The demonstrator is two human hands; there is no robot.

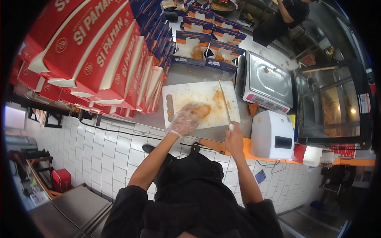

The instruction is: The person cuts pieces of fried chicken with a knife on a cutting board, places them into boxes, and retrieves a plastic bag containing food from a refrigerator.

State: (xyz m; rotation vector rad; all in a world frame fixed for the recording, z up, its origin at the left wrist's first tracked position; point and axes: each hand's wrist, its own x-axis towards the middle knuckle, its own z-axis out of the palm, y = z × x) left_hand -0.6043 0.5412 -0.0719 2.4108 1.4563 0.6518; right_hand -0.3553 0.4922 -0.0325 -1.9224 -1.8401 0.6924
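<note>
My left hand, in a clear plastic glove, rests its fingers on a piece of breaded fried food, perhaps chicken. The piece lies on a white cutting board, which has a dark slot at its left side. My bare right hand holds the pale handle of a long knife. Its blade reaches away across the right part of the board, to the right of the fried piece. Orange crumbs are scattered near the blade.
Tall stacks of red cartons stand at the left. Open blue boxes, some holding fried pieces, are beyond the board. A scale, a white machine and a glass-fronted cabinet stand right. Another person is at the upper right.
</note>
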